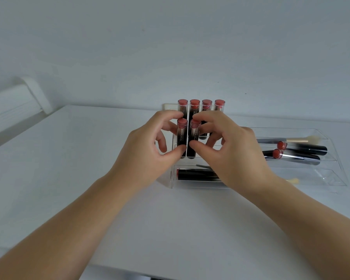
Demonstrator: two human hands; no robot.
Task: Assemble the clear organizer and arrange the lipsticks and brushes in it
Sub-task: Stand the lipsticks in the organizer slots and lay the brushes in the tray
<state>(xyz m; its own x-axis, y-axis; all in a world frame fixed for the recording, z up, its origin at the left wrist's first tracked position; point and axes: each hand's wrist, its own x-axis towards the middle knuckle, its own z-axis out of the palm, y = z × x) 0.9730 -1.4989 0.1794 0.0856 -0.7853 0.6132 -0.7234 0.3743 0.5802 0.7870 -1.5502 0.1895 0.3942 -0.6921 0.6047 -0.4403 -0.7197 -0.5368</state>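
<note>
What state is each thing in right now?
Left hand: pinches the left front lipstick, upright.
Right hand: pinches the right front lipstick, upright.
Back row lipsticks: four upright in the organizer.
Front lipstick: lying flat in the front trough.
Tray: holds two lipsticks and a brush, lying down.

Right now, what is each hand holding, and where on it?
Left hand pinches the left front lipstick, fingers at its cap, thumb near its base. Right hand pinches the lipstick beside it likewise.
</note>
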